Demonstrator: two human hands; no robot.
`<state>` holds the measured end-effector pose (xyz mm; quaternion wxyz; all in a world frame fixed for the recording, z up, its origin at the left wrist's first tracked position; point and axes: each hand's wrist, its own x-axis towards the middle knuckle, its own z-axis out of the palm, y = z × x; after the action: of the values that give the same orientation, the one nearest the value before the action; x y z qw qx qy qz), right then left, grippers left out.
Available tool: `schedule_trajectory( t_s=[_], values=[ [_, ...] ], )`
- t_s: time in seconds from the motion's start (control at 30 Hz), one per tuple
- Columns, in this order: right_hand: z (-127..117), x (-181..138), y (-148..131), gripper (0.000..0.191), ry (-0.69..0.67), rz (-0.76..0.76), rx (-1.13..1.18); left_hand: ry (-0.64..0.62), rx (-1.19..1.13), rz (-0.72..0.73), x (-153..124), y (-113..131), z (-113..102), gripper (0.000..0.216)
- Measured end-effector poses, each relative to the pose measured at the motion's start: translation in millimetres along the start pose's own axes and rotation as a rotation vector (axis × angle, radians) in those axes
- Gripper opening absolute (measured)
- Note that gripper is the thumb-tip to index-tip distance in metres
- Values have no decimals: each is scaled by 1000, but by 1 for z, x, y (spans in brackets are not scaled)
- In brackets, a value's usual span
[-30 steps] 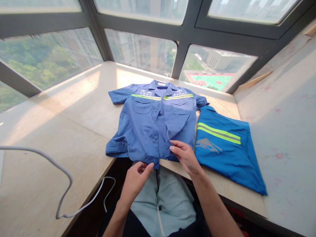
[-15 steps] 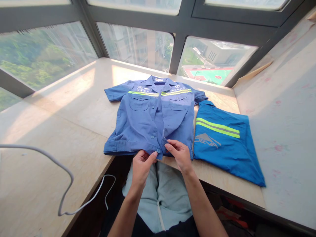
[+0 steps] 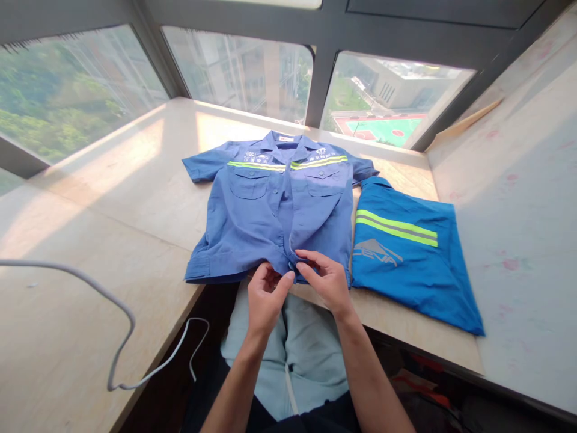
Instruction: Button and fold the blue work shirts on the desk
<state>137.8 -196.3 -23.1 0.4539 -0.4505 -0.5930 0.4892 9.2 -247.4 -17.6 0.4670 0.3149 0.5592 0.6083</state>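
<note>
Blue short-sleeved shirt point(image 3: 265, 213) lies mid-frame, its lower front edges now meeting, where half a second ago they stood apart. Left hand point(image 3: 269, 297) and right hand point(image 3: 328, 282) each pinch one edge between fingertips, so the hem's gap looks nearly closed.

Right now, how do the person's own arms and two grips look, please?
The left grip and right grip are bare hands, with no gloves or rings visible. Both forearms show no sleeve, watch or marking. Between them, dark clothing shows.
</note>
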Motion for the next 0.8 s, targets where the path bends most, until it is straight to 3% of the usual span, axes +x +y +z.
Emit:
schedule_trajectory(
  t_s=[0.27,0.47,0.8],
  values=[
    [-1,-1,-7,27,-7,-42,-8,78,99,29,-1,1,4,22],
    [1,1,-14,27,70,-117,-98,69,123,77,-2,-1,-1,21],
    [-3,-3,-16,29,0,-160,-168,108,216,146,-3,-5,-1,20]
  ],
)
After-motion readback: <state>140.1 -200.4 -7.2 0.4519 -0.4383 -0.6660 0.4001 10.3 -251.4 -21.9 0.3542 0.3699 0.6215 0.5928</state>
